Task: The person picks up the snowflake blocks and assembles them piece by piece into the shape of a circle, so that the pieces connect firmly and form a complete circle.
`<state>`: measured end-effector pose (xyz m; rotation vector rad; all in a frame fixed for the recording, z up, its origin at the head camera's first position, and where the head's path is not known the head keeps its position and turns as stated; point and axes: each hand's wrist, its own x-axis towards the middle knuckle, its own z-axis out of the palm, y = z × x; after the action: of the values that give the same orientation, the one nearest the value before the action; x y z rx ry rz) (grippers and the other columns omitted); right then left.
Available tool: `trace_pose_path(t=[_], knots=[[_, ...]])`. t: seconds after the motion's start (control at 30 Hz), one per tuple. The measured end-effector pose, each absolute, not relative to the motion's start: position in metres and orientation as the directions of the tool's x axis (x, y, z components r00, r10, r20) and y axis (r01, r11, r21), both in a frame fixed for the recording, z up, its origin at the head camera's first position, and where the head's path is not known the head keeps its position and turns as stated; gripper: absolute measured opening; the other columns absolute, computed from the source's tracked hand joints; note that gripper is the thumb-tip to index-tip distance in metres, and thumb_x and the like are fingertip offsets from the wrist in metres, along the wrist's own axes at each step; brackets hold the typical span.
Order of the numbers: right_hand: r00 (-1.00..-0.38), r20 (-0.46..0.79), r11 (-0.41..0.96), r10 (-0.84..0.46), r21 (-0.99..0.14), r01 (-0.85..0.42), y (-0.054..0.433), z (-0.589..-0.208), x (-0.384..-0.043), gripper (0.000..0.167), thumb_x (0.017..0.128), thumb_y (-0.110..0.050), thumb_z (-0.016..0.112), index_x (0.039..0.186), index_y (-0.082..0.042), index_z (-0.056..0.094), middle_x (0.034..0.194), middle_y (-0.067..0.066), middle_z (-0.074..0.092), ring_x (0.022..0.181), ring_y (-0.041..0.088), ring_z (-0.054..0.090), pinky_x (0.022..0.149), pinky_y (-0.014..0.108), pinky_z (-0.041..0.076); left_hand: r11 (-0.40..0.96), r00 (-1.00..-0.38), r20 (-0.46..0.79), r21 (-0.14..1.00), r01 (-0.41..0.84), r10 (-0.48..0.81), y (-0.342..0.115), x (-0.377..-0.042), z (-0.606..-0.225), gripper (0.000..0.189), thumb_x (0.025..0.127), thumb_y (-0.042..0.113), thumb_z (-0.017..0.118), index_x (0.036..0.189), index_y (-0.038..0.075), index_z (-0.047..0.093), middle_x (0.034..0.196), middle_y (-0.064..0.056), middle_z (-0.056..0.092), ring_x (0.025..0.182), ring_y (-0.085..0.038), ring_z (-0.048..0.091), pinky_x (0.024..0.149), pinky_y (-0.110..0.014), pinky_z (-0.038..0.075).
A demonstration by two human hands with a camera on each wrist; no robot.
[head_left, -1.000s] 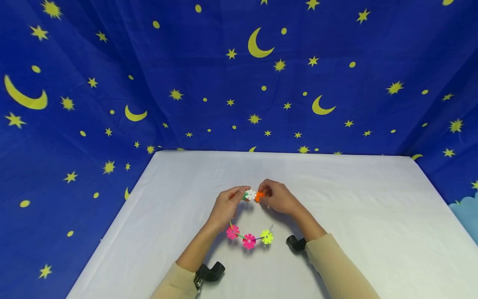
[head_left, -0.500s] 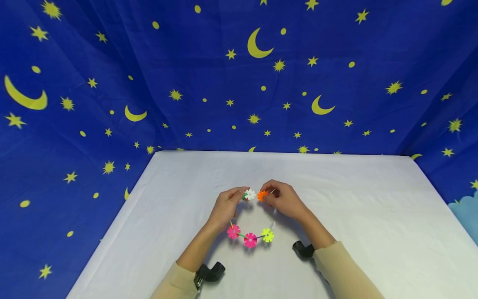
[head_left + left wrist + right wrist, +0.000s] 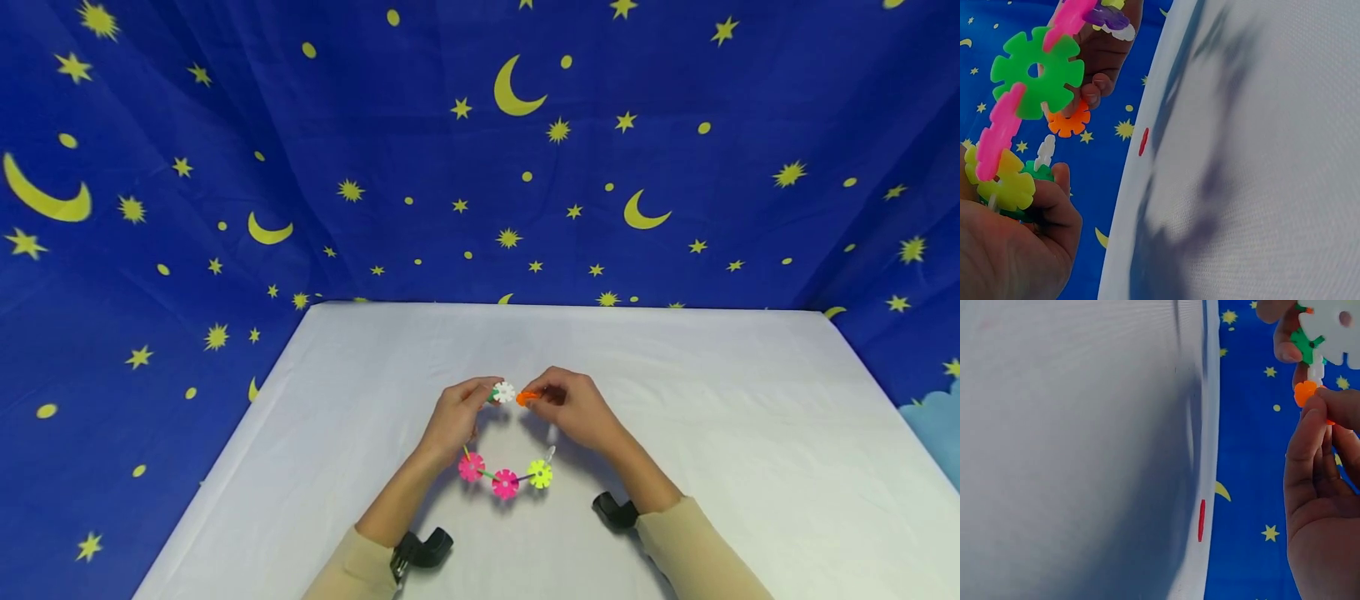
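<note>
My left hand (image 3: 450,421) grips a chain of slotted plastic flower discs near one end. At that end a green disc (image 3: 1302,345) carries a white disc (image 3: 504,392). My right hand (image 3: 581,408) pinches an orange disc (image 3: 527,397) between thumb and fingers, edge-on in the head view, with a small gap from the white disc. Below the hands hang pink discs (image 3: 506,484) and a yellow disc (image 3: 541,474). A whitish disc (image 3: 552,454) ends the far side. The left wrist view shows a green link (image 3: 1054,75) and a purple disc (image 3: 1110,17).
A white-covered table (image 3: 675,375) lies below the hands. Blue cloth (image 3: 420,150) with yellow moons and stars hangs behind and at the sides. A small red mark (image 3: 1201,520) shows near the table edge. Black wrist mounts (image 3: 427,548) jut out by each forearm.
The orange disc has come away from the white disc as my right hand shifted right and slightly nearer. It has turned from face-on to edge-on. My left hand barely moved.
</note>
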<state>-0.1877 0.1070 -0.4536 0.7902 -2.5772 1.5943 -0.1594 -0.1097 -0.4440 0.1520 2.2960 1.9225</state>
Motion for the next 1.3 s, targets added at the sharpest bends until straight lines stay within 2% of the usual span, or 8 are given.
trace_pose_path(t=[0.23, 0.47, 0.77, 1.1, 1.3], knots=[[-0.866, 0.268, 0.356, -0.421, -0.830, -0.430, 0.1032, -0.4501, -0.1840, 0.014, 0.084, -0.009, 0.075, 0.091, -0.019, 0.068, 0.079, -0.006, 0.062, 0.067, 0.013, 0.059, 0.061, 0.029, 0.051, 0.163, -0.983, -0.051, 0.986, -0.022, 0.176, -0.1092, -0.1585, -0.4437, 0.037, 0.103, 0.029, 0.045, 0.130, 0.008, 0.060, 0.108, -0.020, 0.064, 0.034, -0.008, 0.028, 0.036, -0.026, 0.032], [-0.863, 0.272, 0.342, -0.425, -0.835, -0.431, 0.1011, -0.4496, -0.1817, 0.013, 0.084, -0.010, 0.074, 0.092, -0.018, 0.067, 0.080, -0.005, 0.061, 0.068, 0.014, 0.059, 0.061, 0.030, 0.051, 0.167, -0.981, -0.037, 0.986, -0.005, 0.191, -0.1095, -0.1579, -0.4436, 0.039, 0.103, 0.031, 0.045, 0.130, 0.007, 0.060, 0.107, -0.019, 0.064, 0.036, -0.007, 0.029, 0.037, -0.022, 0.032], [-0.865, 0.276, 0.337, -0.418, -0.837, -0.430, 0.1015, -0.4499, -0.1798, 0.014, 0.084, -0.007, 0.074, 0.091, -0.018, 0.067, 0.080, -0.004, 0.061, 0.067, 0.014, 0.059, 0.060, 0.029, 0.051, 0.189, -0.976, -0.030, 0.982, 0.011, 0.216, -0.1072, -0.1566, -0.4463, 0.039, 0.103, 0.031, 0.044, 0.130, 0.006, 0.060, 0.107, -0.021, 0.063, 0.037, -0.008, 0.033, 0.037, -0.025, 0.033], [-0.853, 0.311, 0.360, -0.420, -0.805, -0.471, 0.0996, -0.4516, -0.1784, 0.016, 0.083, -0.002, 0.073, 0.086, -0.015, 0.064, 0.077, -0.007, 0.060, 0.063, 0.012, 0.055, 0.056, 0.027, 0.049, 0.270, -0.976, -0.035, 0.963, 0.025, 0.216, -0.1026, -0.1562, -0.4503, 0.040, 0.104, 0.036, 0.041, 0.126, 0.010, 0.063, 0.100, -0.016, 0.063, 0.036, -0.008, 0.030, 0.036, -0.024, 0.030], [-0.855, 0.323, 0.376, -0.407, -0.793, -0.479, 0.1005, -0.4516, -0.1790, 0.017, 0.084, -0.004, 0.073, 0.087, -0.018, 0.065, 0.079, -0.008, 0.061, 0.066, 0.011, 0.056, 0.059, 0.028, 0.049, 0.283, -0.970, -0.054, 0.959, 0.015, 0.236, -0.1057, -0.1556, -0.4438, 0.037, 0.102, 0.036, 0.047, 0.125, 0.014, 0.063, 0.091, -0.021, 0.062, 0.038, -0.011, 0.035, 0.038, -0.025, 0.033]])
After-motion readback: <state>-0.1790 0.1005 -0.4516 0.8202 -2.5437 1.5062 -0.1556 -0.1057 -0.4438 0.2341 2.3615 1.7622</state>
